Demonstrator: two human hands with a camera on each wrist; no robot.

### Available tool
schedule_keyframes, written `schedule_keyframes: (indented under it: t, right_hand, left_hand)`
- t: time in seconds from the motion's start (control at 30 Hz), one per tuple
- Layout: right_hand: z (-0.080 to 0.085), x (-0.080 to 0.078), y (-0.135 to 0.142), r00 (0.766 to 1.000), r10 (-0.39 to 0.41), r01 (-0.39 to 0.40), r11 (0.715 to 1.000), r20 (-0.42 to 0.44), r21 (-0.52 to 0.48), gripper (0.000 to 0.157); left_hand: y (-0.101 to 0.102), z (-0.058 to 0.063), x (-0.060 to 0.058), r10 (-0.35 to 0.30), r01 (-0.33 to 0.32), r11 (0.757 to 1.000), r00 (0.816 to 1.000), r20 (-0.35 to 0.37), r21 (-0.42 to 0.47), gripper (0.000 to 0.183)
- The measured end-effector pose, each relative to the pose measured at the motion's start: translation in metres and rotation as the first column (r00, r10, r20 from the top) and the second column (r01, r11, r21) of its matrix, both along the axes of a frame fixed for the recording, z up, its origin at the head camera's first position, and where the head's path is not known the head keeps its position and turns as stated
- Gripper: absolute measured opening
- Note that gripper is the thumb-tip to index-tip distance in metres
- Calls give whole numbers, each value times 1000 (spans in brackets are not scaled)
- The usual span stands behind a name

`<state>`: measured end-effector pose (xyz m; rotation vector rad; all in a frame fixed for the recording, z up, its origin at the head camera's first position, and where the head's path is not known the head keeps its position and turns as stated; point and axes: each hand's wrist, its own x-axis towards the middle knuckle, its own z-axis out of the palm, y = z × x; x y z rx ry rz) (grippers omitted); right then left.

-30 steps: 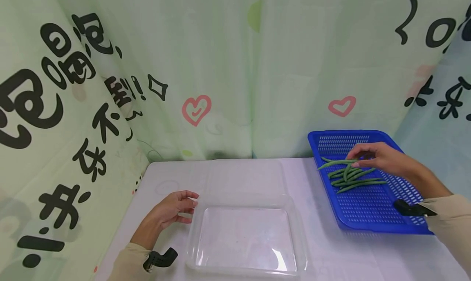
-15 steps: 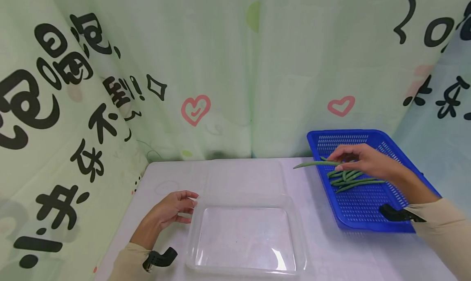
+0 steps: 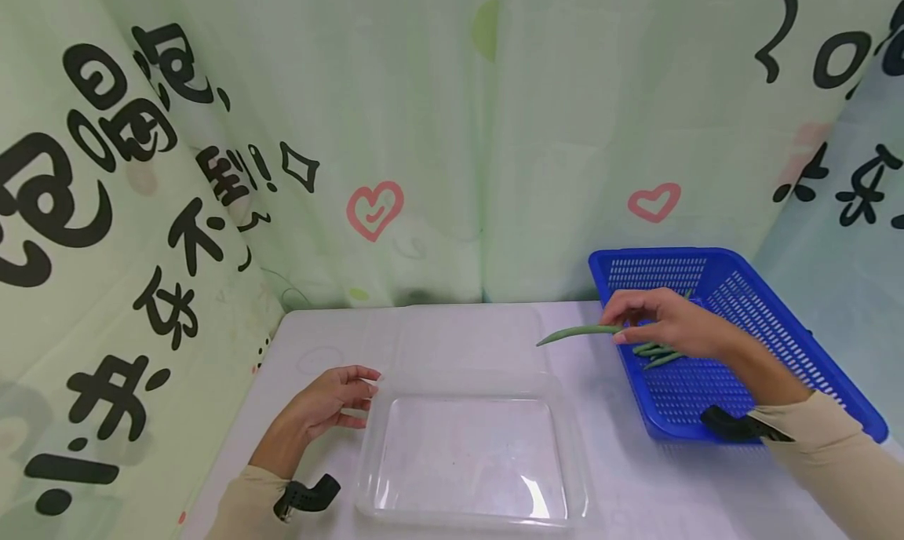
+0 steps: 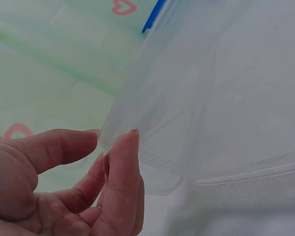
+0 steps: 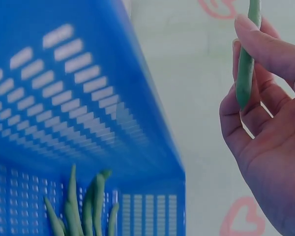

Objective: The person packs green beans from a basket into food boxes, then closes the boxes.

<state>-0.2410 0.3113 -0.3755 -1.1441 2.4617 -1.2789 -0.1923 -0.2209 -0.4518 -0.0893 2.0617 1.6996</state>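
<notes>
In the head view, my right hand [image 3: 667, 322] pinches one green bean [image 3: 574, 333] between thumb and fingers, above the left wall of a blue plastic basket [image 3: 646, 406]. The bean's tip points left, out past the rim. Several green beans [image 5: 73, 206] lie inside the basket, partly hidden by my hand in the head view. My left hand [image 3: 332, 403] is at the far left corner of a clear plastic container [image 3: 579, 477]. In the left wrist view, its thumb and fingers [image 4: 123, 182] hold the container's corner between them.
A white cloth covers the table [image 3: 325, 336] under the container and basket. Behind and along the left hangs a pale green curtain [image 3: 438, 132] with black writing and pink hearts. The basket's raised wall [image 5: 137, 73] stands beside my right hand.
My right hand has lifted a green bean from the pile and moved left with it, toward the basket's left rim. My left hand and the container have stayed in place.
</notes>
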Motion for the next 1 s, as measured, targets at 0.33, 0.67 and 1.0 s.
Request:
schedule_keyframes:
  t: [0.33, 0.67, 1.0]
  right_hand:
    - [-6, 11, -22, 994, 38, -29, 996, 98, -89, 24]
    - [-13, 23, -47, 991, 84, -76, 994, 102, -73, 21]
    - [-21, 34, -73, 975, 117, -106, 992, 189, -67, 18]
  left_hand:
    - [-1, -2, -1, -12, 12, 1000, 1000, 3, 14, 43]
    - [0, -3, -2, -17, 17, 1000, 1000, -1, 11, 43]
    - [0, -3, -2, -15, 15, 1000, 1000, -14, -3, 43]
